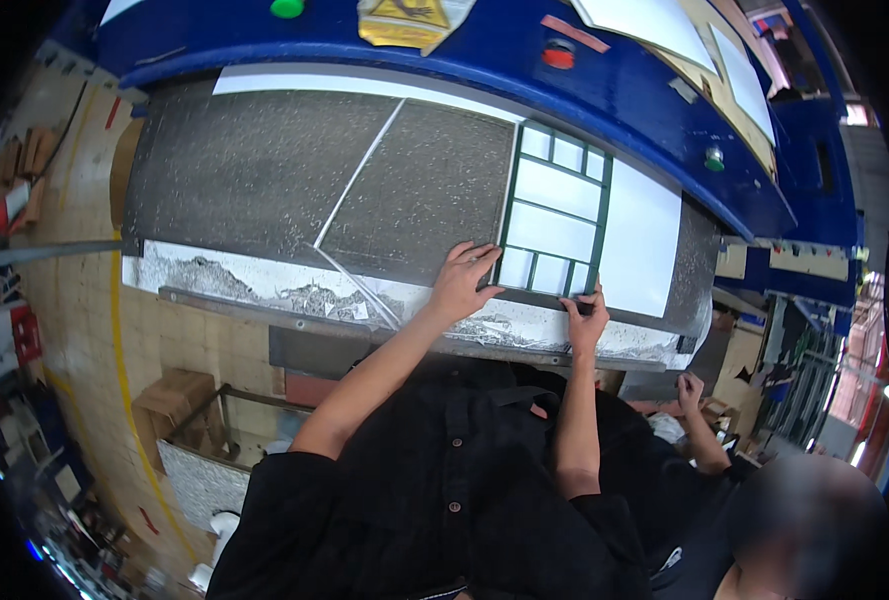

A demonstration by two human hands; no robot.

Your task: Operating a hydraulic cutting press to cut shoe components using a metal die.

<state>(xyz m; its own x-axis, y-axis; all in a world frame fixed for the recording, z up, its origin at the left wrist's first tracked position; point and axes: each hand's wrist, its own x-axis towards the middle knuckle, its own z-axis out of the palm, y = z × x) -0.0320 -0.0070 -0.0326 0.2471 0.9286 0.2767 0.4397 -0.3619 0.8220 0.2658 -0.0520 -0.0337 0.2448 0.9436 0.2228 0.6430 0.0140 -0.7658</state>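
A flat dark green frame [556, 212], split by crossbars into several rectangular openings, lies on a white sheet [644, 240] upon the dark, speckled bed of a blue machine. My left hand [464, 282] rests at the frame's near left corner, fingers stretched along its left edge and thumb apart at the near edge. At the near right corner, my right hand [586, 320] has its thumb and fingers closed about the frame's edge. White shows through the openings.
Thin white strips [359, 175] lie across the dark bed [244, 160] to the left. The blue machine body [444, 52] rises behind, with a red button [558, 55] and a green button [714, 158]. Another person's hand [691, 392] shows at right. Cardboard boxes [176, 405] stand lower left.
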